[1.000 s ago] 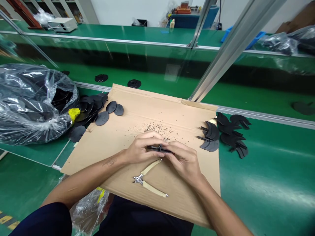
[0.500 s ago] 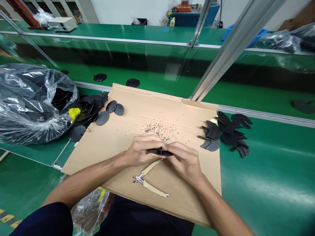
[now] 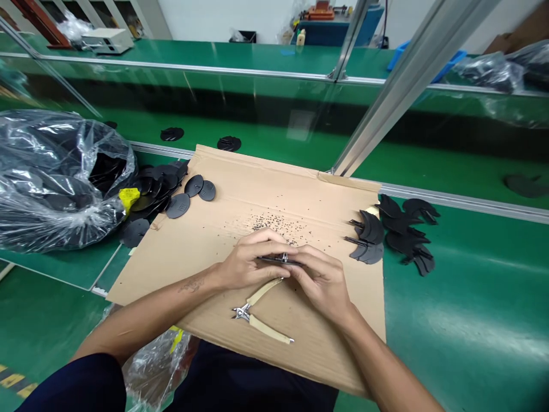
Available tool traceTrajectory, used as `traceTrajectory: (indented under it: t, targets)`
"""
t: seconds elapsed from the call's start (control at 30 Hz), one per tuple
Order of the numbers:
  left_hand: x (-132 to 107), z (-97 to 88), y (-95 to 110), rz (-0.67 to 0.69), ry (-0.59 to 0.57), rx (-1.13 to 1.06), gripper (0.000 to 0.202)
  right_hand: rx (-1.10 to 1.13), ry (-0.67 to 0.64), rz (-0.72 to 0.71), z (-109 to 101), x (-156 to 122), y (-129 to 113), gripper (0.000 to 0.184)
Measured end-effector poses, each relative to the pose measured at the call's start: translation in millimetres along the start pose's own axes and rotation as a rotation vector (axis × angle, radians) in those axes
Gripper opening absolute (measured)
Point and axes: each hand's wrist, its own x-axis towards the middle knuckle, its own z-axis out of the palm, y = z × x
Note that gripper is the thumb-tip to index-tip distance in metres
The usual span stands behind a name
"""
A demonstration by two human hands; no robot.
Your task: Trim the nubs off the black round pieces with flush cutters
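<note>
- The left hand pinches a black disc, fingers along the far side and thumb along the near side.
- The right hand grips the same disc at its other end, so both sets of fingers are closed on it; the fingertips of the two hands nearly meet.
- From here the disc shows almost edge-on, with a small raised piece near its middle, held over the middle of a cardboard sheet.
- Cutting pliers with cream handles lie between the hands and the cardboard's near edge, handles spread, cutting end towards the left edge.
- Tiny black bits are scattered just beyond the hands, towards the cardboard's far edge.
- Three loose discs sit by the cardboard's far left corner, two of them overlapping.
- Beside that corner, on the green desk, a heap of dark discs spreads next to a clear plastic bag with a yellow tag.
- At the cardboard's right edge rest black pieces with prongs, and a cluster of similar pieces lies just past it on the desk.
</note>
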Motion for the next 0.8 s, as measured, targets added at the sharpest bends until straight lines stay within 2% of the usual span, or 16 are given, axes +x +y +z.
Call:
traceTrajectory:
  t: [0.07,0.13,0.2,0.27,0.33,0.37,0.43,0.5,0.57,0.67,0.8]
  targets:
    - [1.0,-1.8,-2.9,-0.139,0.058,-0.046,0.028,-0.002,0.035,0.055,-1.2,0.8,-0.6,0.014]
    - [4.6,-7.6,-10.2,-0.303,0.216,-0.146,0.028,-0.021,0.087,0.122,-4.3,1.6,-2.3,0.024]
    - [10.0,-16.3,-20.9,-0.444,0.393,-0.307,0.035,-0.093,0.027,0.125,-8.2,2.5,-6.0,0.038]
    - [15.0,-24.7,-32.0,-0.527,0.496,-0.479,0.041,-0.213,-0.213,0.031,-10.3,3.2,-12.0,0.053]
    - [18.2,-29.5,-40.2,-0.579,0.522,-0.613,0.044,-0.333,-0.509,-0.068,-8.6,2.6,-19.3,0.071]
    - [19.0,-30.1,-42.7,-0.596,0.523,-0.661,0.046,-0.385,-0.615,-0.092,-6.4,1.7,-23.0,0.08]
    - [19.4,-28.4,-44.6,-0.609,0.501,-0.721,0.048,-0.478,-0.727,-0.099,-0.1,-1.0,-28.9,0.089]
    - [19.2,-25.4,-43.7,-0.608,0.464,-0.757,0.048,-0.54,-0.756,-0.095,6.4,-4.0,-32.1,0.081]
    - [19.5,-23.7,-41.4,-0.628,0.456,-0.816,0.046,-0.556,-0.765,-0.103,11.0,-6.7,-32.4,0.061]
    - [21.8,-25.8,-36.8,-0.692,0.47,-0.929,0.043,-0.461,-0.71,-0.104,12.1,-8.3,-29.1,0.038]
    - [26.7,-31.3,-30.0,-0.725,0.445,-1.02,0.037,-0.152,-0.463,0.041,1.6,-2.3,-22.0,0.045]
